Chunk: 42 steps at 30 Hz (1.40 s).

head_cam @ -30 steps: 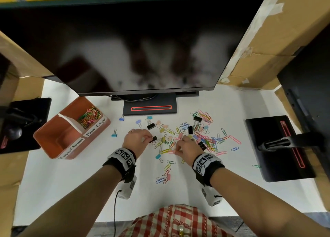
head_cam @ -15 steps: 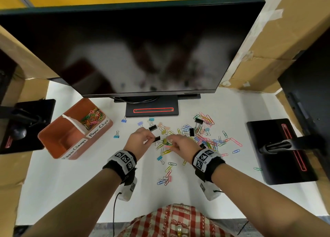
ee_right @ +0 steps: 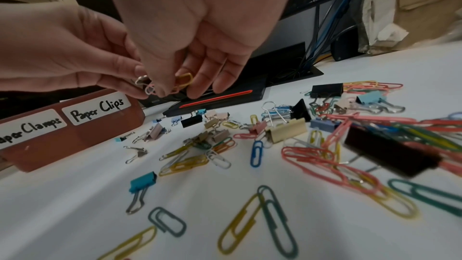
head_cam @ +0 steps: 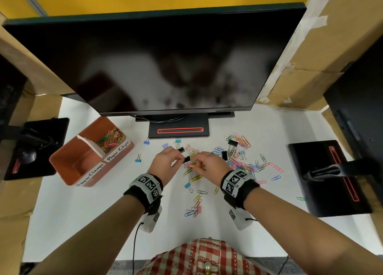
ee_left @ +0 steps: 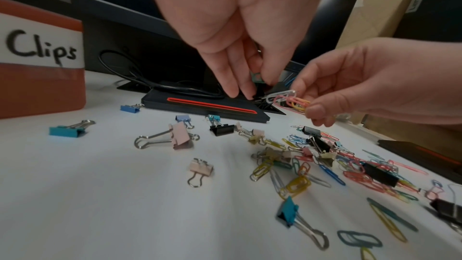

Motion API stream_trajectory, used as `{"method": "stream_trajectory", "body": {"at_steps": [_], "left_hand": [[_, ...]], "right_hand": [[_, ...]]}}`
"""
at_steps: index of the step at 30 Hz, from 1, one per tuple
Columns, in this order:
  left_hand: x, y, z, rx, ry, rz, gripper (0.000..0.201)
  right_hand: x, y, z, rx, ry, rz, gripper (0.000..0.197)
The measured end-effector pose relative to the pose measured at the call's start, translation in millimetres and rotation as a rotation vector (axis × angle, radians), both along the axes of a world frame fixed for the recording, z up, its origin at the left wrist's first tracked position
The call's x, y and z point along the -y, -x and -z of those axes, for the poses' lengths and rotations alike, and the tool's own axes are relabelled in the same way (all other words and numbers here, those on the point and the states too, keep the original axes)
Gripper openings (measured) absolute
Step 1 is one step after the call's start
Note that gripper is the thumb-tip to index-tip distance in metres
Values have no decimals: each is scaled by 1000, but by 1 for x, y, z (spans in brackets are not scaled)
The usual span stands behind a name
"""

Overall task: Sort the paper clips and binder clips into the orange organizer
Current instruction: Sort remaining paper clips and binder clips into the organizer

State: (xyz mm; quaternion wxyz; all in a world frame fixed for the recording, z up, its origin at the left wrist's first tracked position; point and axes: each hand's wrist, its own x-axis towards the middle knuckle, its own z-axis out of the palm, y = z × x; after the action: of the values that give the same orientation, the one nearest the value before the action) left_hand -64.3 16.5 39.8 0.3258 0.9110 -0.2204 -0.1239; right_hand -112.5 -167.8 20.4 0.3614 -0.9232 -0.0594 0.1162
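Your head camera looks steeply down and forward from above the desk (head_cam: 83, 223), taking in both forearms, the monitor (head_cam: 157, 63) ahead and the orange organizer (head_cam: 83, 167) to your left. The left wrist camera sits low and close over the desk, facing forward along your left hand (ee_left: 232, 27) toward the monitor base (ee_left: 205, 104); the organizer's label edge shows at its left. The right wrist camera is equally low, looking along your right hand (ee_right: 200, 27) and leftward, so the organizer's front (ee_right: 62, 131) fills its left side. All three views share the scattered clips (head_cam: 238, 160), the monitor base and both hands meeting.
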Motion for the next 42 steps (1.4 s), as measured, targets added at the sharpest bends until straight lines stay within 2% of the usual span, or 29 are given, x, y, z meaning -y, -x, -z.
{"method": "stream_trajectory", "body": {"at_steps": [6, 19, 24, 27, 31, 35, 39, 42], "left_hand": [[-1, 0, -3, -17, -18, -18, 9], [3, 3, -6, 21, 20, -57, 8], [5, -1, -5, 48, -1, -107, 8], [5, -5, -5, 55, -42, -104, 9], [-1, -14, -2, 51, -177, -79, 13], [-15, -17, 6, -39, -333, -66, 17], [-29, -10, 17, -102, -320, -134, 22], [-27, -7, 17, -54, -224, -163, 16]], "right_hand": [[0, 1, -6, 79, 21, -26, 25], [-7, -5, -7, 110, 26, 86, 23], [-8, -7, -5, 180, 53, 30, 9], [-6, -9, -8, 200, 48, -23, 7], [-1, -8, -14, 146, 29, -128, 12], [12, 1, -13, 67, 44, -155, 15], [35, 19, 0, -56, 149, -78, 19], [47, 33, 9, -144, 192, -40, 15]]}}
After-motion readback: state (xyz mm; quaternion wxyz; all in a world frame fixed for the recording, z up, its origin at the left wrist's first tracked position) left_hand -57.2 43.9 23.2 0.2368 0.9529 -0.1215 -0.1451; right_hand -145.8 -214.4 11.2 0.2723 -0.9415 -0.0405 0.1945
